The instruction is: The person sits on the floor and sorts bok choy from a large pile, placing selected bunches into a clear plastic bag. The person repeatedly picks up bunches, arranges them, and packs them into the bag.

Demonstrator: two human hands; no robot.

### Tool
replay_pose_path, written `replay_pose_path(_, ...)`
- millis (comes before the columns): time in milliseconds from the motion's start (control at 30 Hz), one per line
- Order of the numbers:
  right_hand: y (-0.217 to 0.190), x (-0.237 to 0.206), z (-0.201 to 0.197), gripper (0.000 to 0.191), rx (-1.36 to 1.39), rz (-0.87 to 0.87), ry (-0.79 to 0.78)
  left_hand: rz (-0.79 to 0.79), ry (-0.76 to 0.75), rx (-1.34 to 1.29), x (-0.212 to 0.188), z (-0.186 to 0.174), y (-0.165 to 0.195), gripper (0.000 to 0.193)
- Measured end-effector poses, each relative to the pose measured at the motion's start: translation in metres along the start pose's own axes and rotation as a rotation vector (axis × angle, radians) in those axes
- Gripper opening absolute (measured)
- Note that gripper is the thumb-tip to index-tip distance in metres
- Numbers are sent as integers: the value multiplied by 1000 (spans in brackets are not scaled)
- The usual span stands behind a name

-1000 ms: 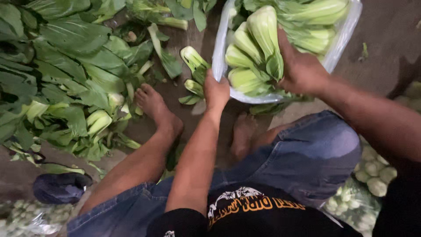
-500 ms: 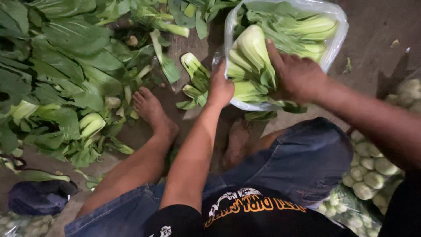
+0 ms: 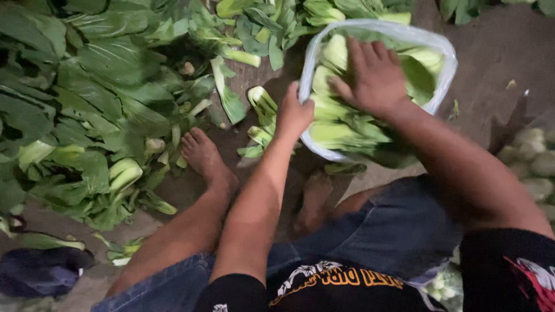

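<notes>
A broad heap of loose dark-green leafy bok choy point(image 3: 87, 110) covered the ground on the left and along the top. To its right stood a clear, thin plastic bag point(image 3: 445, 75), its mouth held wide and packed with pale-stemmed bok choy heads point(image 3: 341, 130). The bag sat on the bare brown ground straight ahead of the person's knees, beyond the denim shorts point(image 3: 399, 231).

The right hand point(image 3: 376, 75) lay flat on top of the bok choy inside the bag, fingers spread apart and pressing down on the greens rather than clamped round anything. The left hand point(image 3: 293, 112) was at the bag's near-left rim, fingers closed on the plastic edge, with the greens just beside it to the right.

A few stray bok choy pieces point(image 3: 260, 118) lay on the ground just left of the bag, near the left hand. A bare foot point(image 3: 203, 156) rested beside the heap. A dark bundle of cloth point(image 3: 40, 271) lay at the lower left.
</notes>
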State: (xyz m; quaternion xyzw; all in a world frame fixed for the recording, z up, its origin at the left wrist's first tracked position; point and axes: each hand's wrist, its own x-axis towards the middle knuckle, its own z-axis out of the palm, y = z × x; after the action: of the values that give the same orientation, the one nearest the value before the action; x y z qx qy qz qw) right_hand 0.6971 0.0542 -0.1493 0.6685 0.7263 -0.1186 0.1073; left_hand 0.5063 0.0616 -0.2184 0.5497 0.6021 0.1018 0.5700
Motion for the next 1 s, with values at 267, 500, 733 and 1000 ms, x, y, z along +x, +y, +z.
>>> replay_pose_path(267, 29, -1, 11, 68, 130, -274, 204, -133, -44, -160, 57, 0, 19, 34)
replay_pose_path(500, 6, 24, -4, 74, -68, -222, -68, 135, 93, 381, 59, -14, 26, 16)
replay_pose_path(733, -44, 33, 12, 58, 262, 209, 107, -213, 111, -303, 75, -14, 31, 21)
replay_pose_path(1000, -23, 14, 28, 58, 377, -11, 267, 14, -16, -333, 86, -22, 13, 30)
